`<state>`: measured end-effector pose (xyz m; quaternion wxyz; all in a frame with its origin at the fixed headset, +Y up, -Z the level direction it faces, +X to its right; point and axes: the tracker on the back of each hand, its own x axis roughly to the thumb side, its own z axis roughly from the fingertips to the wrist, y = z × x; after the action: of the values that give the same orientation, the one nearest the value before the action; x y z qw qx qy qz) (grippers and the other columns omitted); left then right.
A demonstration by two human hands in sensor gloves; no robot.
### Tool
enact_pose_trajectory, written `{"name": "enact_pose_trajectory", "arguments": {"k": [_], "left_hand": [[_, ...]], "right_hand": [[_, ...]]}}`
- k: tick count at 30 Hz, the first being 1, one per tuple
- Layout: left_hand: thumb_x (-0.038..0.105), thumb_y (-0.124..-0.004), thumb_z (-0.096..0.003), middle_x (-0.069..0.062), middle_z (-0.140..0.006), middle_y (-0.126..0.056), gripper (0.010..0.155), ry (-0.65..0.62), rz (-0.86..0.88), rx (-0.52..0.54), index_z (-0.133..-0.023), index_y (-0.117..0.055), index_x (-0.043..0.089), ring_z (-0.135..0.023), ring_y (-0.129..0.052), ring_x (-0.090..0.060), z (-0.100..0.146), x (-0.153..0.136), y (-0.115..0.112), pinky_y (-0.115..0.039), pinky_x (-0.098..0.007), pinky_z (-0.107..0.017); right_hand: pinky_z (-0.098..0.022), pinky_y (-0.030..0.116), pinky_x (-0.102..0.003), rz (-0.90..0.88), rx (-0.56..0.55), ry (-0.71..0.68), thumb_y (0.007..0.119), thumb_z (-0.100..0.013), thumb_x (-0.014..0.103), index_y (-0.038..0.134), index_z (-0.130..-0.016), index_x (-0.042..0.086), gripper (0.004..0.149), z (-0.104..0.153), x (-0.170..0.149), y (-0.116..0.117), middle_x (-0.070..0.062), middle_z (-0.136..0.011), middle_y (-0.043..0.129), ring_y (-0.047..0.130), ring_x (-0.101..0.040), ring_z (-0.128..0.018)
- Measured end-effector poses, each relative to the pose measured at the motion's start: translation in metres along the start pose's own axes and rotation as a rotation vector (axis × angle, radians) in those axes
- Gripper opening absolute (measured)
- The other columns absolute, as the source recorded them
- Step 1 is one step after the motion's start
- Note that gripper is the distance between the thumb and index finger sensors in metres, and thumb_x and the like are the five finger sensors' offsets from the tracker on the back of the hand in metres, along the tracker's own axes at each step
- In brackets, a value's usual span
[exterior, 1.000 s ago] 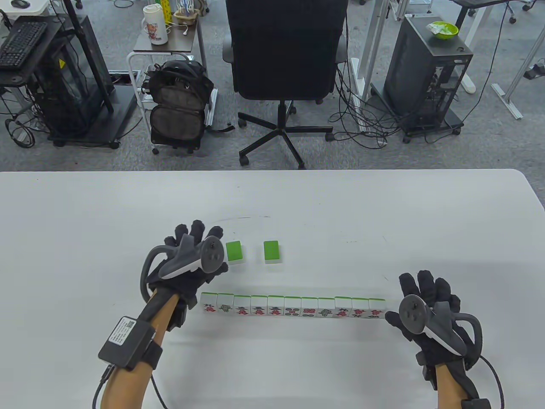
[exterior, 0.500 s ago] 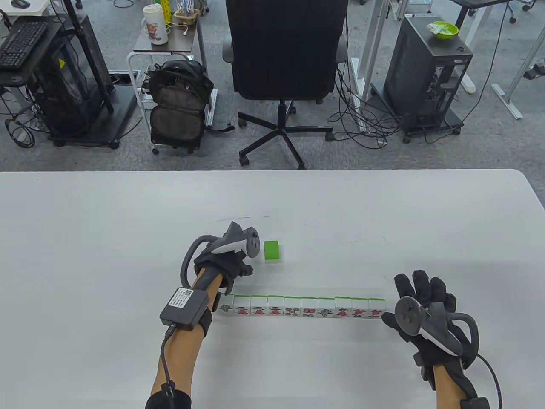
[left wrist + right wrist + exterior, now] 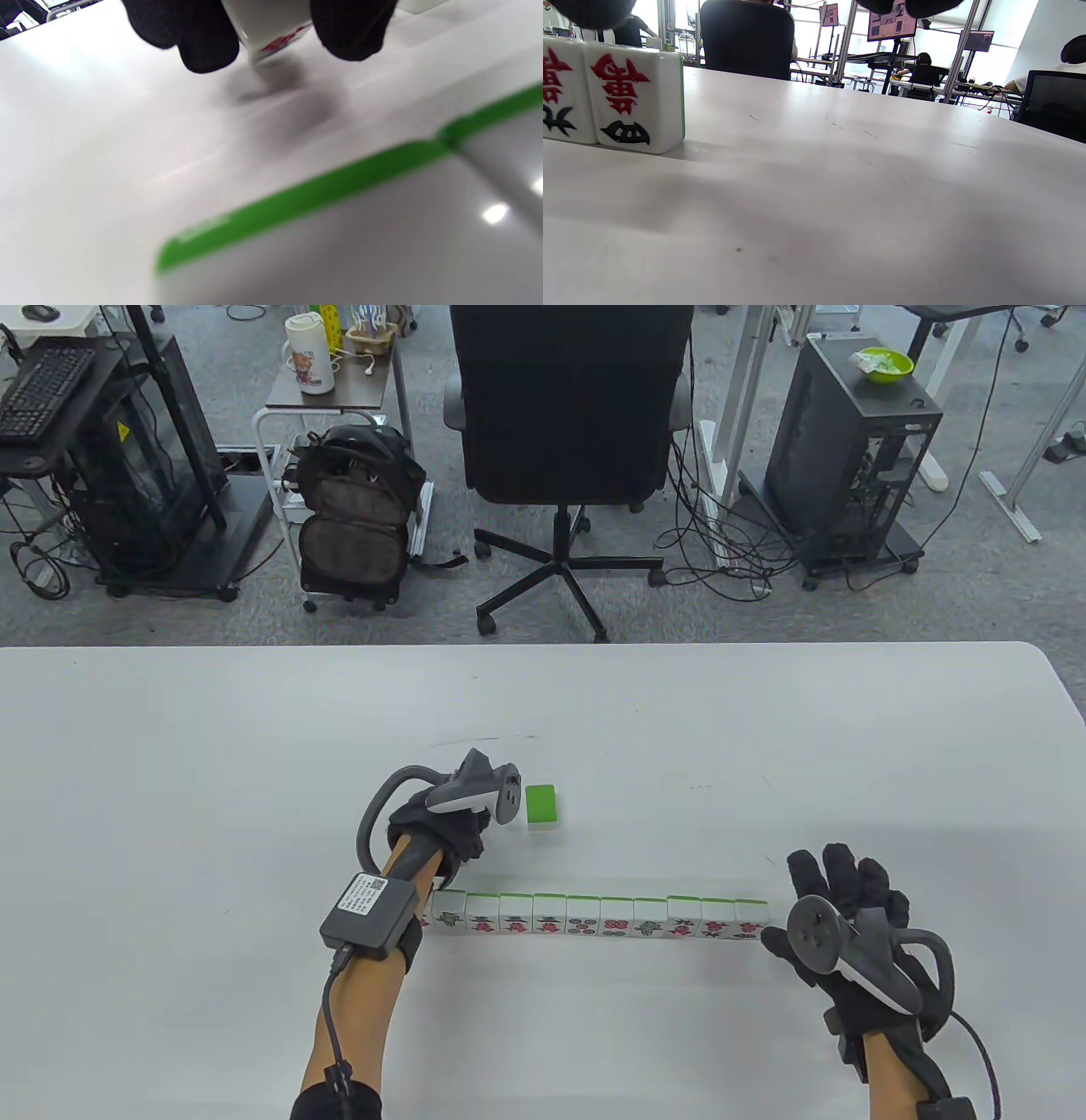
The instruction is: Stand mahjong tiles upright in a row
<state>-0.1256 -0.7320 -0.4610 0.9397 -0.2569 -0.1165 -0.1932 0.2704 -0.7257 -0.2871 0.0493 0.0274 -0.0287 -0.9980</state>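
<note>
A row of several mahjong tiles (image 3: 600,915) stands upright with faces toward me. My left forearm hides its left end. My left hand (image 3: 465,833) is behind the row. In the left wrist view two gloved fingertips (image 3: 203,42) pinch a white tile with a red mark (image 3: 275,36) just above the table, and the row's green tops (image 3: 297,199) blur in the foreground. One green-backed tile (image 3: 540,804) lies face down just right of that hand. My right hand (image 3: 836,912) rests open at the row's right end, holding nothing. The end tile (image 3: 634,106) shows in the right wrist view.
The white table (image 3: 170,780) stretches wide on all sides of the row; its far edge (image 3: 543,646) borders the floor, where a black office chair (image 3: 564,415) stands. Nothing else lies on the table.
My left hand moved right over the left of the two flat green tiles and took hold of it; that tile no longer shows on the table. My right hand barely shifted.
</note>
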Motion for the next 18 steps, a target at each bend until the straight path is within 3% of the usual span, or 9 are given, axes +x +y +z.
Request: {"name": "enact_pose_trajectory", "arguments": {"k": [8, 18], "left_hand": [[0.042, -0.08, -0.0608, 0.001, -0.118, -0.068, 0.043, 0.031, -0.025, 0.055, -0.097, -0.056, 0.041, -0.093, -0.086, -0.028, 0.039, -0.037, 0.001, -0.073, -0.04, -0.075], [0.04, -0.082, -0.0586, 0.005, -0.115, -0.073, 0.049, 0.008, -0.01, 0.032, -0.1, -0.055, 0.042, -0.092, -0.086, -0.026, 0.088, -0.078, -0.04, -0.072, -0.041, -0.076]], "right_hand": [[-0.075, 0.046, -0.073, -0.003, -0.004, 0.006, 0.06, -0.044, 0.069, 0.008, -0.107, 0.03, 0.091, 0.0, -0.001, 0.0, -0.019, -0.119, 0.016, 0.036, -0.057, -0.109], [-0.075, 0.046, -0.072, 0.006, -0.003, 0.005, 0.06, -0.045, 0.069, 0.008, -0.107, 0.029, 0.091, 0.0, -0.001, 0.0, -0.018, -0.119, 0.017, 0.037, -0.057, -0.109]]}}
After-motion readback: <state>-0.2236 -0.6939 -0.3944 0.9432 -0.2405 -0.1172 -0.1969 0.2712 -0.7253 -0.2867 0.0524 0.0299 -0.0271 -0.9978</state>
